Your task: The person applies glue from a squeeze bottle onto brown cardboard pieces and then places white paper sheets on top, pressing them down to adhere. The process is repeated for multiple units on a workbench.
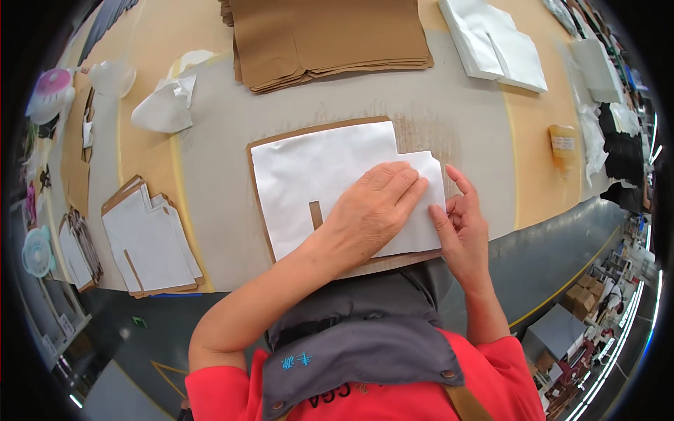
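Observation:
A white cut sheet with a stepped right corner and a narrow slot lies on the table in front of me. It rests on a brown piece that shows along the edges and through the slot. My left hand lies flat across the white sheet, its fingers stretched toward the stepped corner. At the sheet's right edge is my right hand, thumb touching the edge, index finger extended and the other fingers curled. I see nothing held in either hand.
Brown sheets are stacked at the back, beside thick white pieces. On the left stand finished-looking white-and-brown pieces and a crumpled white piece. A yellowish container sits at right. The table's front edge is close to me.

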Available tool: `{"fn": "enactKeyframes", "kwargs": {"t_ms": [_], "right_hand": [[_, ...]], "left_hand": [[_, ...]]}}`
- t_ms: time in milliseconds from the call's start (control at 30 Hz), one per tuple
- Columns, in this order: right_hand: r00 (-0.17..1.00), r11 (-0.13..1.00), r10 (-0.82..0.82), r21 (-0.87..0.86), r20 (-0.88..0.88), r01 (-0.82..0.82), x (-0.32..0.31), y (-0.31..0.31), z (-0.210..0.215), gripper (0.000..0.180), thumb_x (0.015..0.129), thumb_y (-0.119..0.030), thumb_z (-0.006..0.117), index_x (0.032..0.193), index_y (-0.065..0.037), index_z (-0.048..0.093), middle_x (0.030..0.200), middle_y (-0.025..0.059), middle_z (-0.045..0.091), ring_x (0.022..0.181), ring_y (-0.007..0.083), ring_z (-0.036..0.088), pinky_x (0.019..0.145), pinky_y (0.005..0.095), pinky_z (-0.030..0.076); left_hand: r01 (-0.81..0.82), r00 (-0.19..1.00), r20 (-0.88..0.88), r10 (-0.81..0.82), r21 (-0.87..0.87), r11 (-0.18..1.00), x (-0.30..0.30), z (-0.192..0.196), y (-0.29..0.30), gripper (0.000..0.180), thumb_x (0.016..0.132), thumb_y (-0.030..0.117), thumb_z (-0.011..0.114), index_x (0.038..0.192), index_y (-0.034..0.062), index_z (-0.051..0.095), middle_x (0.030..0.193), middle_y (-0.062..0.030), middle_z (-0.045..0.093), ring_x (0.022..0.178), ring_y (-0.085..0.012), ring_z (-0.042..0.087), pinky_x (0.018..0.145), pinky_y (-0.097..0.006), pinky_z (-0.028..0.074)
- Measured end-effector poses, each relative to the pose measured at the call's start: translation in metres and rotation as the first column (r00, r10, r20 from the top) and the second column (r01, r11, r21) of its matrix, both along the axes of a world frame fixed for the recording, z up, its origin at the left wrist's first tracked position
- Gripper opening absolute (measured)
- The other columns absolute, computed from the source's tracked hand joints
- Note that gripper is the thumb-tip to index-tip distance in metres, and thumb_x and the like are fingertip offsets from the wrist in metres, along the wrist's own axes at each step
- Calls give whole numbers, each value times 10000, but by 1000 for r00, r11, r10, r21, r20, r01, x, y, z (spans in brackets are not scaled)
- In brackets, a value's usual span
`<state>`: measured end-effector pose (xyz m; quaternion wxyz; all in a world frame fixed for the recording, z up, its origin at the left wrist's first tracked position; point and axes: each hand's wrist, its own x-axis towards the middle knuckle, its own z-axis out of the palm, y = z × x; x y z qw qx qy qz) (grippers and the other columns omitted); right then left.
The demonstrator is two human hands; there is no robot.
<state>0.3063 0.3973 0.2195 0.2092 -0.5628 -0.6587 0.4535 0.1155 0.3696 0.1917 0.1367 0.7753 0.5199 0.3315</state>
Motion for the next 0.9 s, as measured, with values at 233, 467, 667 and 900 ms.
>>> {"fn": "enactKeyframes", "kwargs": {"t_ms": [233, 467, 667, 900], "right_hand": [[1000, 1000, -16, 9, 24, 16, 1, 0, -1, 540, 934, -80, 656, 1435, -43, 457, 739, -4, 530, 590, 59, 460, 583, 222, 425], [971, 953, 59, 277, 231, -123, 21, -5, 6, 461, 891, -133, 719, 1329, -85, 582, 965, 50, 623, 749, 162, 584, 646, 292, 485], [805, 667, 357, 474, 473, -575, 53, -19, -6, 391, 834, -253, 744, 1208, -150, 697, 1246, -19, 645, 1089, 213, 539, 928, 355, 412], [757, 605, 338, 487, 560, -631, 65, -25, -17, 411, 867, -352, 696, 1243, -187, 685, 1320, -58, 626, 1210, 204, 483, 1065, 402, 306]], "left_hand": [[34, 998, -49, -32, 30, 999, 5, -12, 4, 387, 797, 53, 585, 1174, -17, 638, 1191, -116, 574, 1175, -286, 556, 1011, -378, 475], [53, 997, -65, -51, 27, 998, 6, -22, 4, 393, 833, 147, 667, 1205, 29, 624, 1206, -110, 544, 1181, -295, 522, 1025, -390, 461], [103, 993, -58, -105, -36, 994, 5, -14, 2, 503, 818, 268, 732, 1252, 53, 600, 1265, -123, 497, 1225, -313, 477, 1053, -417, 436], [97, 990, -102, -94, 20, 995, 5, -18, 1, 547, 793, 335, 743, 1227, 34, 602, 1280, -151, 477, 1268, -308, 444, 1109, -408, 375]]}}
